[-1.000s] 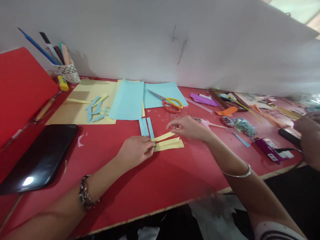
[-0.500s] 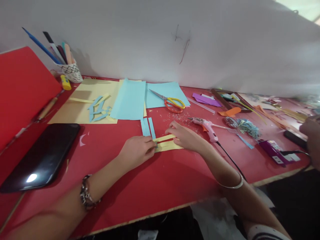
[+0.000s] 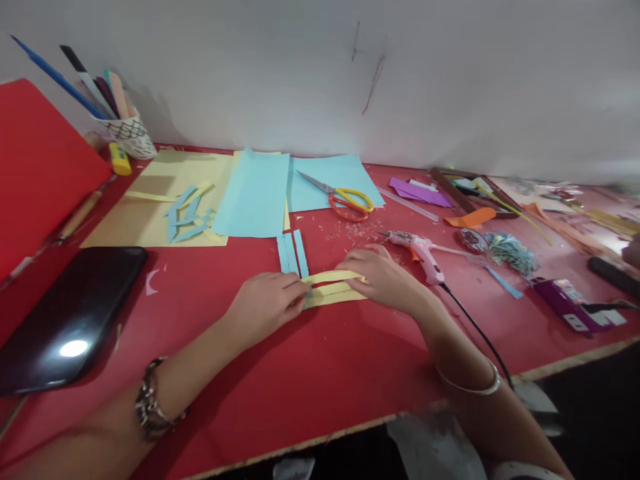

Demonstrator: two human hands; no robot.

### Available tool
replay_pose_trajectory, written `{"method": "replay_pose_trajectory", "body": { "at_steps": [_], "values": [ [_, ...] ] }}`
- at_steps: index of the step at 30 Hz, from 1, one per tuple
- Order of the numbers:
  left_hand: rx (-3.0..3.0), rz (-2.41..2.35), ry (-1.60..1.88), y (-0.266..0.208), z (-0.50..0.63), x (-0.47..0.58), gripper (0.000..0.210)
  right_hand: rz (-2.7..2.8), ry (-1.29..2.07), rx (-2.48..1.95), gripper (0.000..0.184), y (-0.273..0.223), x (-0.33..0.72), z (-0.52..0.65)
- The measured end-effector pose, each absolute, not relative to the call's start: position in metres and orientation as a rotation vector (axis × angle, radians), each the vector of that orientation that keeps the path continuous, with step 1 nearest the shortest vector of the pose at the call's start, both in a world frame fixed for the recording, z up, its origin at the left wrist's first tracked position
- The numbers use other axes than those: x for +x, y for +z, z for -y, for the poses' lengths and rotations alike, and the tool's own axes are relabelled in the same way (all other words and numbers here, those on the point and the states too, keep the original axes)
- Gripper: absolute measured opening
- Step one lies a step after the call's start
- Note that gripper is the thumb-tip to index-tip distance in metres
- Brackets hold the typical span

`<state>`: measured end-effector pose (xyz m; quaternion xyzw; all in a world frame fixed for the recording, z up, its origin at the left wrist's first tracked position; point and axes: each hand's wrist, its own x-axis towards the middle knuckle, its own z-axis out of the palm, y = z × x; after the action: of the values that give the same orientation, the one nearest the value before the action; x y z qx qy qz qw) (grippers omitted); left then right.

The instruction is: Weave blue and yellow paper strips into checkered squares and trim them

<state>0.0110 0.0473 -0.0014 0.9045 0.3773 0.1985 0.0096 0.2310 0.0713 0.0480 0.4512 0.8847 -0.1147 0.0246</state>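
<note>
Two light-blue paper strips [image 3: 287,253] lie upright on the red table and meet pale yellow paper strips [image 3: 333,291] running to the right. My left hand [image 3: 267,300] has its fingers pressed together at this crossing, holding the strips down; its fingertips partly cover the joint. With thumb and fingers, my right hand [image 3: 387,275] pinches the right end of the upper yellow strip [image 3: 334,275], which bows slightly upward. A lower yellow strip stays flat beneath it. Just beyond my right hand lies a pink glue gun [image 3: 417,250].
Scissors [image 3: 350,200] rest on blue sheets [image 3: 253,193]. Cut strips lie on a yellow sheet [image 3: 150,220]. A black phone [image 3: 75,307] is at left, a pen cup [image 3: 133,137] behind it. A purple power strip [image 3: 573,303] and the glue-gun cord [image 3: 473,333] are at right.
My right fingers have closed more on the end of the upper yellow strip, and that strip now arches. My left hand stays at the crossing. The camera view has shifted slightly.
</note>
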Motion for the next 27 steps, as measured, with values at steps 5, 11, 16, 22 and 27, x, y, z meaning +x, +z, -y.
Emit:
{"method": "replay_pose_trajectory", "body": {
  "at_steps": [5, 11, 16, 22, 27],
  "values": [
    [2.829, -1.137, 0.596, 0.001, -0.049, 0.011, 0.019, -2.77, -0.231, 1.467, 0.021, 0.041, 0.228, -0.067],
    [2.647, -1.297, 0.565, -0.002, -0.05, 0.011, 0.03, -2.77, -0.094, 1.422, 0.022, 0.034, 0.218, -0.065],
    [2.566, -1.277, 0.496, -0.003, -0.052, 0.01, 0.027, -2.838, -0.17, 1.407, 0.023, 0.03, 0.213, -0.064],
    [2.551, -1.254, 0.496, -0.003, -0.052, 0.009, 0.026, -2.894, -0.308, 1.383, 0.013, 0.03, 0.219, -0.067],
    [2.54, -1.222, 0.536, -0.004, -0.053, 0.009, 0.025, -2.817, -0.622, 1.469, 0.012, 0.031, 0.222, -0.068]
  ]
}}
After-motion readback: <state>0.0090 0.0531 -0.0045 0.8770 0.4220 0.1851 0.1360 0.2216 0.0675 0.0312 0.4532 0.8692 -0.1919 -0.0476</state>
